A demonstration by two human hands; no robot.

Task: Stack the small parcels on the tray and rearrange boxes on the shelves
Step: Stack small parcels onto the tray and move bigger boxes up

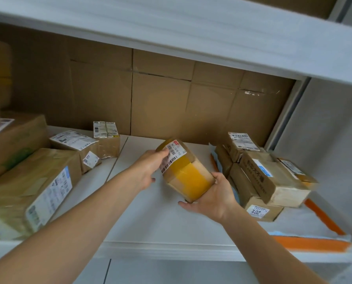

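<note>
Midway along the white shelf (150, 222), backed by cardboard (160, 99), left hand (148, 169) and right hand (214, 199) grip 1 yellow-taped parcel (187, 177).

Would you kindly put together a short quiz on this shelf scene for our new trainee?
1. True or false: the left hand and the right hand both hold the yellow-taped parcel.
2. Where does the pile of small parcels lie from the held parcel? A) to its left B) to its right C) on the shelf above
3. Fill in: the tray under that pile has an ____ rim.
Key: 1 true; 2 B; 3 orange.
</note>
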